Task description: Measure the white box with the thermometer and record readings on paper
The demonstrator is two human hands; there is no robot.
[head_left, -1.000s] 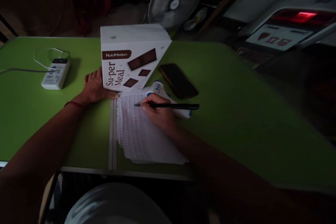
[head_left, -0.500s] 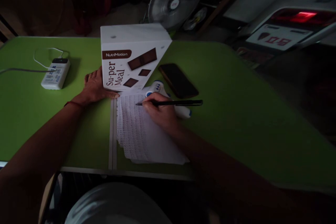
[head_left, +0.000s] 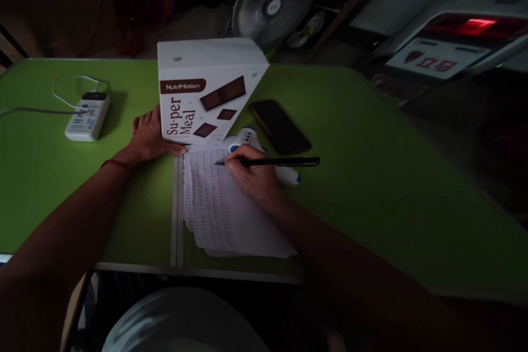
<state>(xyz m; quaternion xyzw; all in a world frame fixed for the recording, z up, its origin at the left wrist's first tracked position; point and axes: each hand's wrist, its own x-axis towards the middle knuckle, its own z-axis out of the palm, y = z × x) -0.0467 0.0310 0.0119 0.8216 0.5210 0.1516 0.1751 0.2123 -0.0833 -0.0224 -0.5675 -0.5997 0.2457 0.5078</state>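
Nearest lie the stacked handwritten sheets (head_left: 210,209) on the green table (head_left: 350,203), columns of small writing filling their left part. Over them, the right hand (head_left: 253,173) has its fingers pinched around a black pen (head_left: 299,161), the tip at the writing. The left hand (head_left: 147,137) rests against the NutriMotion box (head_left: 183,113), thumb spread wide from its fingers, reaching the sheets' top corner. A white-and-blue handheld device (head_left: 248,136) lies partly behind the right hand; beyond it are a dark smartphone (head_left: 280,126) and, farthest, a fan (head_left: 274,8).
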